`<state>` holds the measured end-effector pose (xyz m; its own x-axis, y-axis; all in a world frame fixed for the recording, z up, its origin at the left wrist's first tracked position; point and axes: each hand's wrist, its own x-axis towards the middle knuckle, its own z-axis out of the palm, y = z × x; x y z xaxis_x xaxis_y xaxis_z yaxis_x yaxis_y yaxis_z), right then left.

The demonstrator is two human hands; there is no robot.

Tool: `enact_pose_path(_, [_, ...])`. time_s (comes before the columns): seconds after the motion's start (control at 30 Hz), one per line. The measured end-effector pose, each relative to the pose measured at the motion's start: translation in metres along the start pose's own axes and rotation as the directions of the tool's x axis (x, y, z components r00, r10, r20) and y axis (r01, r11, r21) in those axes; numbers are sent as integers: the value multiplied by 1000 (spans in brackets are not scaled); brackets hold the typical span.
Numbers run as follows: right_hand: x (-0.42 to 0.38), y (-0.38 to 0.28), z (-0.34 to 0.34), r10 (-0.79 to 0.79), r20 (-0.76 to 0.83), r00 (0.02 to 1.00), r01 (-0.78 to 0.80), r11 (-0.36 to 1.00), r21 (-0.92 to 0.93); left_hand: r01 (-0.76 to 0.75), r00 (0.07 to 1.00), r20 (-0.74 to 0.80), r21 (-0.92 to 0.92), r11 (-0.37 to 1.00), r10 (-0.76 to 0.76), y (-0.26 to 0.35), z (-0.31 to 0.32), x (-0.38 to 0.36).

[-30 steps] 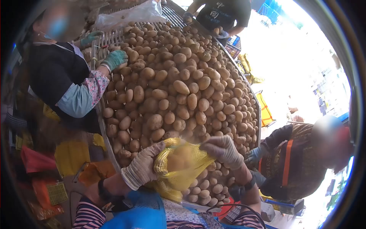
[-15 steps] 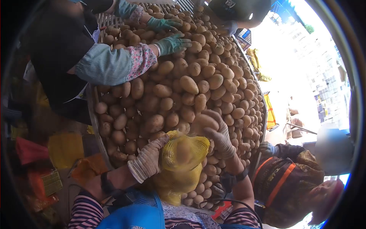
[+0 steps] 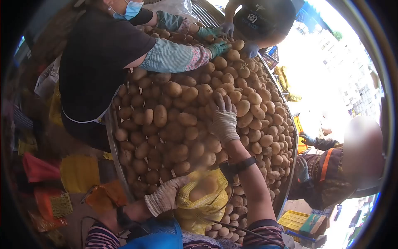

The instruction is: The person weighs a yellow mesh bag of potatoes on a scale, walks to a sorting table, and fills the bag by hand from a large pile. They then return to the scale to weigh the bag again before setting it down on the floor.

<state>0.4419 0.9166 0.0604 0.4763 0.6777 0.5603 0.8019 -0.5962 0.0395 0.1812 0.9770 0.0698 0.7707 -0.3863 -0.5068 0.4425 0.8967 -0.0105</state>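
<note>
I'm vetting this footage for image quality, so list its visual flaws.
Head view: glare washes out the background at upper right; head view: the lens border leaves black corners; head view: a hazy smear softens the mouth of the yellow mesh bag and potatoes just above it; head view: the head of the worker at right is blurred out.

My left hand (image 3: 163, 198), in a pale striped knit glove: at the worktop (image 3: 112, 141)'s near edge, back up, fingers closed, tips partly hidden. Left forearm (image 3: 139, 211) low, angled in from the near left corner; black wristband (image 3: 122, 217) on it. My right hand (image 3: 225, 121), matching glove: out over the middle, back up, fingers forward, slightly apart, bent down; can't tell if closed. Right forearm (image 3: 255, 189) bare, reaching from the near edge, black strap (image 3: 241, 166) at wrist.
</note>
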Motion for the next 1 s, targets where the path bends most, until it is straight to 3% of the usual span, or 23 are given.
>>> enact_pose_path(0.03, [2,-2,0,0,-3,1000,0,1000,-4,6,1000,17,-4,1000,-6,1,2,3])
enact_pose_path(0.1, [2,-5,0,82,423,902,-74,997,-35,3,1000,27,-9,1000,-3,3,3,5])
enact_pose_path(0.17, [5,-3,-9,1,449,894,18,999,-37,25,999,37,8,1000,-25,7,-1,9])
enact_pose_path(0.2, [14,0,-11,71,709,702,-25,997,-75,7,999,45,8,1000,-7,9,-1,10])
enact_pose_path(0.23, [25,-4,-20,139,893,429,-57,990,-127,-18,1000,-3,102,995,18,9,0,9])
enact_pose_path(0.3, [49,-9,-31,66,867,493,-47,998,-50,-41,997,-51,198,979,52,10,-2,12])
enact_pose_path(0.33, [49,-4,-4,10,642,767,54,995,-80,-21,1000,-14,135,991,23,9,-3,15])
enact_pose_path(0.37, [51,-4,13,-77,343,936,132,981,-141,6,1000,22,73,997,-8,9,-4,16])
enact_pose_path(0.4, [56,-3,29,-74,344,936,129,982,-138,60,998,31,24,998,-61,11,-6,17])
enact_pose_path(0.43, [68,-7,40,-77,460,885,206,950,-236,62,998,25,30,998,-63,12,-2,16])
enact_pose_path(0.47, [81,-9,50,-65,563,824,291,901,-322,31,1000,1,63,998,-31,12,6,13])
enact_pose_path(0.5, [91,-9,64,-66,553,831,285,903,-321,-4,1000,-21,96,995,6,14,10,11])
enact_pose_path(0.6, [111,-14,77,55,647,760,253,893,-373,-77,997,27,342,937,72,9,-34,19])
enact_pose_path(0.67, [113,-13,49,109,832,544,152,962,-226,-95,995,8,398,912,100,10,-40,17])
enact_pose_path(0.7, [105,-8,43,110,831,546,161,959,-233,-101,995,20,394,914,102,10,-38,13])
enact_pose_path(0.77, [79,6,26,-49,657,752,45,999,23,35,999,41,-33,999,-34,12,-32,9])
enact_pose_path(0.8, [65,7,9,-51,662,748,64,998,4,7,998,69,-43,999,-4,10,-28,7])
enact_pose_path(0.83, [51,5,-15,4,521,853,-254,876,410,10,996,92,-46,999,-6,7,-27,8])
enact_pose_path(0.87, [37,4,-37,144,406,902,-420,504,754,-93,995,48,36,995,92,2,-28,8])
enact_pose_path(0.9, [25,-1,-55,157,402,902,-422,517,745,-187,982,8,127,974,187,-3,-29,8])
enact_pose_path(0.93, [13,-9,-70,152,472,868,-479,15,878,-171,985,20,136,976,170,-7,-28,7])
enact_pose_path(0.97, [0,-13,-85,115,519,847,-405,-494,770,-195,981,29,219,956,194,-9,-25,4])
enact_pose_path(1.0, [-17,-3,-84,115,502,857,-369,-542,755,-220,975,39,302,927,219,-11,-21,2])
